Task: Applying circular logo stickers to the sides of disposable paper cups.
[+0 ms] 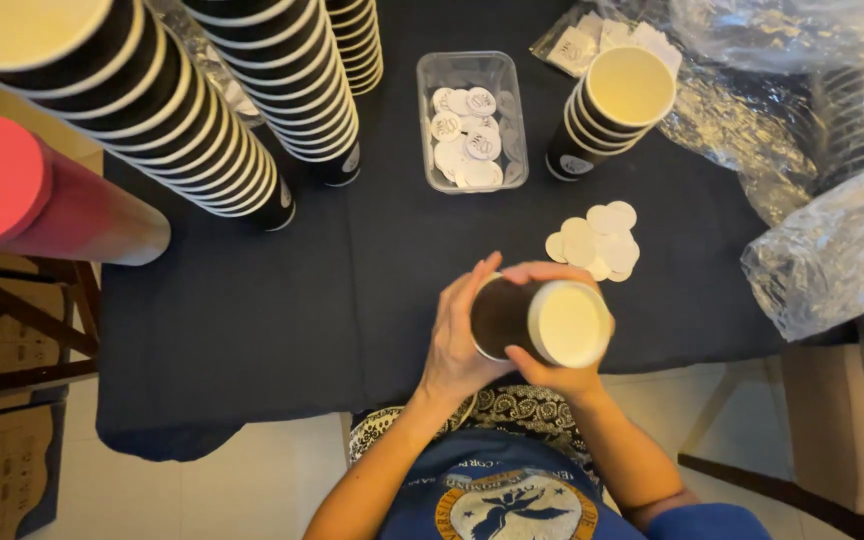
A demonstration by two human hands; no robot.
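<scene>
Dark tablecloth (282, 310) is covering the table, taking up most of the view. Two tall leaning stacks of black paper cups are standing at the far left: the big stack (142, 100) is reaching toward the camera, the second stack (292, 80) is sitting just beside it. A pink tube (47, 195) is lying at the left edge, well apart from the hands. Crinkled plastic bags (822, 250) are crowding the right side, one bag overhanging the table edge. A short cup stack (612, 105) is standing at far right-centre, top cup showing empty. A clear plastic tub (472, 120) is sitting between the stacks, holding round white stickers. A loose pile of white discs (597, 240) is lying just beyond the hands, nothing blocking it. Near table edge, centre: a single black cup (542, 320) is being held on its side, rim pointing right. Left hand (457, 335) is wrapping its base end, fingers curled on it; right hand (552, 370) is gripping it from below and over the top.
</scene>
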